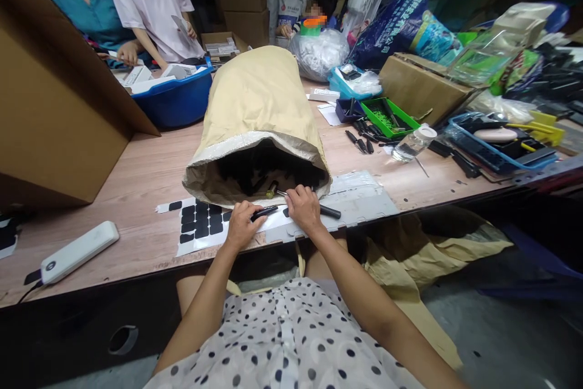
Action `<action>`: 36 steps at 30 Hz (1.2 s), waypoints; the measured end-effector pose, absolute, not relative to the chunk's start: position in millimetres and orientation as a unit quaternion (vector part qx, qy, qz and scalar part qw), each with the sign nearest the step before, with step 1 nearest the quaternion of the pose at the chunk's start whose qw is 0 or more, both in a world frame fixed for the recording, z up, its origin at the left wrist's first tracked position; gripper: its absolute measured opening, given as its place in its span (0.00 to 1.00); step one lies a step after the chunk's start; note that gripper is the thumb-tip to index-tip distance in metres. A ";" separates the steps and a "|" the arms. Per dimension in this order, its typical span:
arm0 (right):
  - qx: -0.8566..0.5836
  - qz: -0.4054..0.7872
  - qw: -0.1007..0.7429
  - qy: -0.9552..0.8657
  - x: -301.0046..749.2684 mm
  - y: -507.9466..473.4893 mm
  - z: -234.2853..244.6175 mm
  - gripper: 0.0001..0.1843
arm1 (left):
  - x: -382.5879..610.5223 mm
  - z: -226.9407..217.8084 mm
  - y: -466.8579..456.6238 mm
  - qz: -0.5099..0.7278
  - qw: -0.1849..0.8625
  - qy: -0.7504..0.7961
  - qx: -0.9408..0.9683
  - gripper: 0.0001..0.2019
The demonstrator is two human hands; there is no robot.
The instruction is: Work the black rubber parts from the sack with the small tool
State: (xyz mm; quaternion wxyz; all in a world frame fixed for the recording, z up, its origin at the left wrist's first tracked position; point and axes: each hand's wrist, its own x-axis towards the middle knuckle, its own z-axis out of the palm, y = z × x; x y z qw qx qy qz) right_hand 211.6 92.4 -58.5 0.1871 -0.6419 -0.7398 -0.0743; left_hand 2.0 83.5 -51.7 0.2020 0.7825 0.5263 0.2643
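Observation:
My left hand is closed on a small, glossy black plastic part at the table's front edge. Beside it, my right hand is wrapped round a screwdriver-like tool with a black handle; its thin metal shaft points left. Near the shaft's tip is a small yellowish piece, and I cannot tell whether they touch. Just beyond both hands lies a large tan sack, its mouth facing me, with dark parts inside. A sheet of black stickers lies left of my left hand.
A grey board lies under my right hand. To the left are a white power bank and a large cardboard box. A green tray, a clear jar and a blue basket stand right. People work behind a blue tub.

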 end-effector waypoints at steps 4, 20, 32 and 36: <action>-0.647 -0.043 0.200 -0.735 215.4 91.7 -52.7 0.11 | 2.5 -55.8 85.7 0.280 0.216 0.533 0.769 0.07; -0.611 0.089 0.310 -0.723 204.6 30.9 -30.9 0.17 | 12.3 -45.6 85.1 0.267 0.278 0.576 0.721 0.07; -0.580 0.081 0.287 -0.758 195.3 35.3 -33.5 0.17 | 15.7 -41.9 84.7 0.245 0.279 0.589 0.718 0.03; -0.598 0.033 0.275 -0.752 206.4 60.9 -37.0 0.17 | 18.0 -40.6 82.9 0.247 0.273 0.591 0.718 0.05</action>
